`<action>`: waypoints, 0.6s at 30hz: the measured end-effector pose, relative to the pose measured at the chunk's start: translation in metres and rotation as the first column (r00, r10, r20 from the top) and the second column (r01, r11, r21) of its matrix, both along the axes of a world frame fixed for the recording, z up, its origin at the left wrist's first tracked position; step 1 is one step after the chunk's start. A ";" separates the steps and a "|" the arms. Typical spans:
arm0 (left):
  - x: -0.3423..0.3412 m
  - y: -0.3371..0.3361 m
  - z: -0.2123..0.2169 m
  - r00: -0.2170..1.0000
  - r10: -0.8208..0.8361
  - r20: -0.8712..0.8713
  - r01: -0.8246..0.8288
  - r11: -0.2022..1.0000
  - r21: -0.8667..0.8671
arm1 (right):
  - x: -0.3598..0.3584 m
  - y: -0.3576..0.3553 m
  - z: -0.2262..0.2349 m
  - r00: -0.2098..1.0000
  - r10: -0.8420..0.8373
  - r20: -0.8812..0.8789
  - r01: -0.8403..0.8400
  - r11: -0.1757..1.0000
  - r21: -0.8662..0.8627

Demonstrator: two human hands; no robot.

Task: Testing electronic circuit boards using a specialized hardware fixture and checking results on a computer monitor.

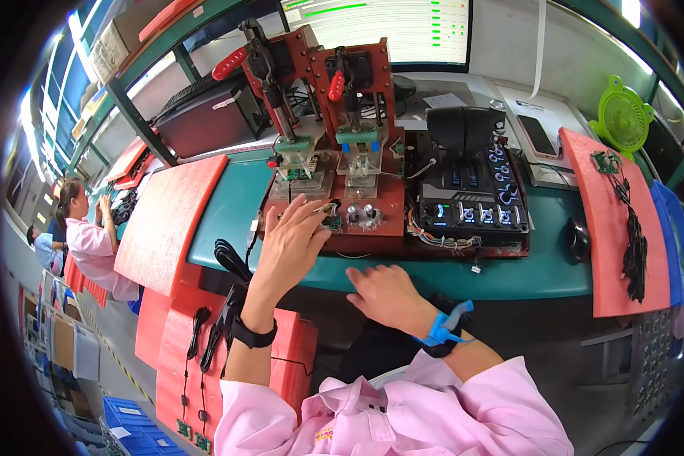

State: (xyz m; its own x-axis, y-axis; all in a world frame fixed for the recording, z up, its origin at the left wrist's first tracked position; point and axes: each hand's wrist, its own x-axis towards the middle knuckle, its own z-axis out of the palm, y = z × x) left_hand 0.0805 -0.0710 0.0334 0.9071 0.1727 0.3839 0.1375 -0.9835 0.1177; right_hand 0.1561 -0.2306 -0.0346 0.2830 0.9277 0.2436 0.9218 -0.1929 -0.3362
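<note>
My left hand (pixel 287 247) reaches over the front left of a red test fixture (pixel 384 242), its fingers apart and nothing visibly held. Its fingertips lie by a small connector with thin wires (pixel 331 208); whether they touch it I cannot tell. A green circuit board (pixel 296 174) sits under the left toggle clamp (pixel 270 80), just beyond that hand. The right toggle clamp (pixel 349 99) stands beside it over a clear block. My right hand (pixel 391 296) hovers at the table's front edge with loosely bent, parted fingers and holds nothing that I can see.
Right of the fixture stands a black control box (pixel 471 194) with knobs, then a mouse (pixel 577 240). Pink foam sheets (pixel 173 220) flank the green table (pixel 448 277); cabled boards (pixel 608 162) lie on the right one. A monitor (pixel 403 34) and green fan (pixel 623 115) stand behind. Another person (pixel 87 235) works far left.
</note>
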 end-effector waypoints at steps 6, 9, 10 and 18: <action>0.017 -0.013 -0.013 0.974 0.210 0.081 -0.203 0.976 -0.083 | 0.013 -0.031 -0.031 0.997 -0.075 -0.005 0.073 0.942 0.327; 0.020 -0.009 -0.030 0.924 0.215 0.318 -0.225 0.974 -0.006 | 0.019 -0.035 -0.047 0.991 -0.071 -0.109 0.118 0.846 0.519; 0.019 -0.009 -0.031 0.921 0.218 0.322 -0.228 0.974 -0.007 | 0.020 -0.036 -0.048 0.992 -0.068 -0.104 0.113 0.847 0.520; 0.029 -0.012 -0.020 0.920 0.239 0.310 -0.255 0.967 0.013 | 0.014 -0.039 -0.049 0.997 -0.057 -0.060 0.079 0.858 0.508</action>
State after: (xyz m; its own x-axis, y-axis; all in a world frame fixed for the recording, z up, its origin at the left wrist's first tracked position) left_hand 0.1098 -0.0833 0.0131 0.6767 0.3490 0.6483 0.3428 -0.9286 0.1421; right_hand 0.1702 -0.2700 -0.0837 0.3612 0.6553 0.6634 0.8957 -0.0460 -0.4423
